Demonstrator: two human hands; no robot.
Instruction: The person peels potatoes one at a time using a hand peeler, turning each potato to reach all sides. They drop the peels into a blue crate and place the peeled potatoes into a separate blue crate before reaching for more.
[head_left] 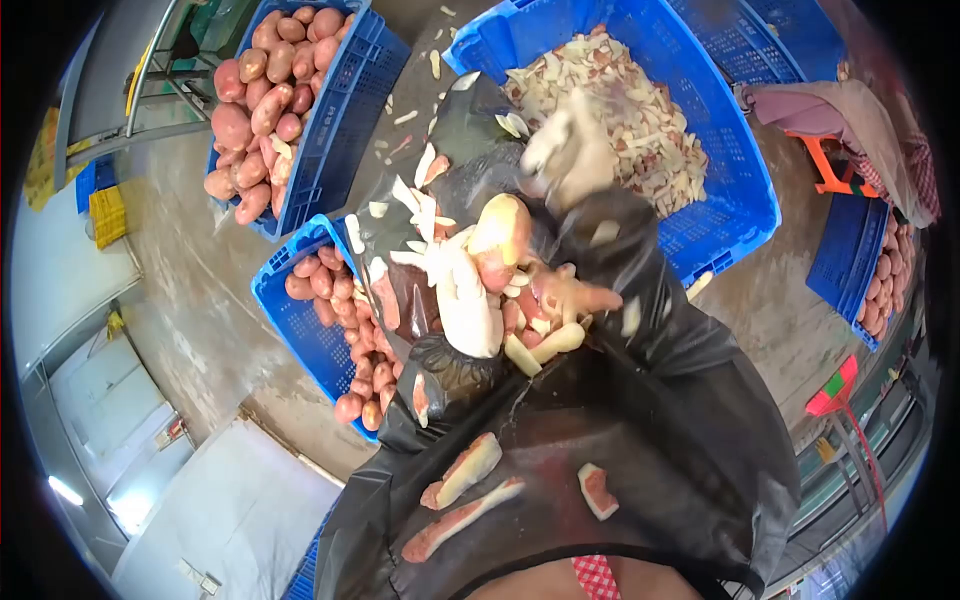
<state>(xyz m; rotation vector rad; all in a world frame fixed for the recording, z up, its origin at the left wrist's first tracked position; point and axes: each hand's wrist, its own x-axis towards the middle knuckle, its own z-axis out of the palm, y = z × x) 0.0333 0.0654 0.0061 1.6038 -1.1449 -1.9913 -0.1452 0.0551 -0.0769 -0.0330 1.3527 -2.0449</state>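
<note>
My left hand (466,300), in a white glove, is wrapped round a partly peeled potato (502,228) above my lap. Pale yellow flesh shows on top of it and pinkish skin lower down. Farther forward and to the right, my right hand (572,150) is also gloved and blurred by motion. I cannot make out its fingers or any tool in it. Potato peels (550,345) lie heaped beneath the left hand. More strips are scattered over my black apron (640,430), including a long red-skinned peel (462,518).
A blue crate of peels (620,120) stands ahead on the right. Red potatoes fill a crate (275,110) at the far left and another crate (345,320) beside my left knee. Farther right are a potato crate (868,270), an orange stool (830,165) and a red-green broom (835,388).
</note>
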